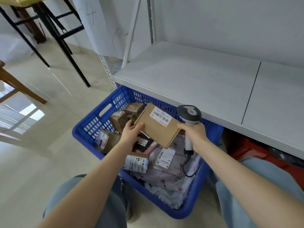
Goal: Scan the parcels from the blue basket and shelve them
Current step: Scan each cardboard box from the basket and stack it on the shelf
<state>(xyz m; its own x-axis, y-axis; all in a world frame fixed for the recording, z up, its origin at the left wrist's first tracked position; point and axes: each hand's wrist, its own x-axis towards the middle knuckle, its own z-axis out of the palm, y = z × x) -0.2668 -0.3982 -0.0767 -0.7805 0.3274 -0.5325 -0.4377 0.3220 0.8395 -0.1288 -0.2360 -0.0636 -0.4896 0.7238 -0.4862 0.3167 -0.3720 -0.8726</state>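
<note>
Nearest the camera, the person's knees in pale jeans point(105, 209) flanked the blue basket point(74, 131), which stood on the floor at six o'clock. Inside it lay a white printed mailer bag point(164, 176) on the near side, a small labelled parcel point(136, 163) beside it, and brown taped parcels point(118, 120) toward eleven o'clock. Above these, the left hand point(131, 134) gripped a flat cardboard box point(158, 127) by its nine o'clock edge, barcode label facing up. At the box's three o'clock corner, the right hand point(194, 134) was clasped around the handle of a grey scanner point(189, 113), its head standing up above the fist. Beyond, from twelve to three o'clock, ran a white shelf point(189, 76), overhanging the basket's far rim. Black table legs point(65, 45) stood at ten o'clock.
</note>
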